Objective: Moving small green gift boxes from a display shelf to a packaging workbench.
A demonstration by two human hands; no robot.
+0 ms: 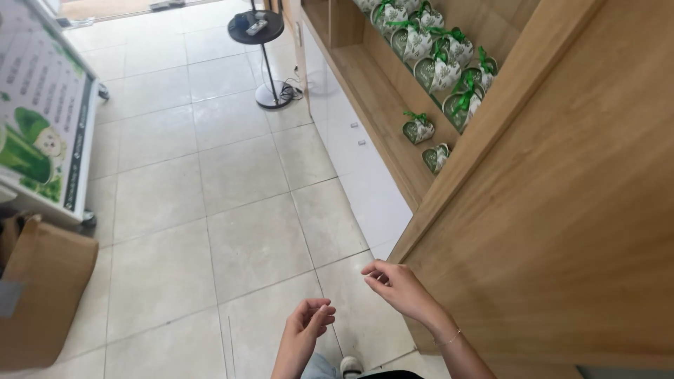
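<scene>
My left hand (309, 319) hangs low over the tiled floor (232, 210), fingers loosely curled and holding nothing. My right hand (397, 284) is a little higher and to the right, next to the side of a wooden shelf unit (547, 210), fingers bent and apart, empty, with a thin bracelet on the wrist. Neither hand touches anything. On the wooden shelf farther off stand several heart-shaped green and white gift boxes with green ribbons (439, 67).
A brown cardboard box (42, 295) stands at the left on the floor. Behind it leans a standing printed sign board (42, 119). A small round black table on a pole (258, 31) stands at the back. White cabinet fronts (365, 168) run under the shelf.
</scene>
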